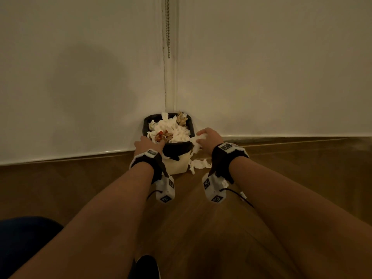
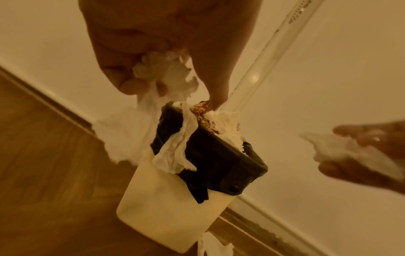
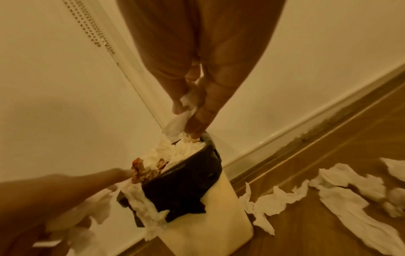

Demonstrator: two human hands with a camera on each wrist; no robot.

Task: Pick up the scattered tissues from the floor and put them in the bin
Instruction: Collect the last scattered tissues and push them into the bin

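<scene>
Both hands meet at the overfilled bin (image 1: 177, 166) in the corner, centre of the frame: the left hand (image 1: 146, 146) clutches a crumpled tissue (image 2: 166, 72) at the rim, the right hand (image 1: 209, 137) pinches another (image 3: 181, 121) just above. The drop seems next, probably needing a push down. More tissues (image 3: 342, 188) lie on the floor (image 1: 201, 228), lower right; the bin's depth stays hidden.

No legible text anywhere (wrist camera markers (image 1: 168, 190) show only patterns).
</scene>
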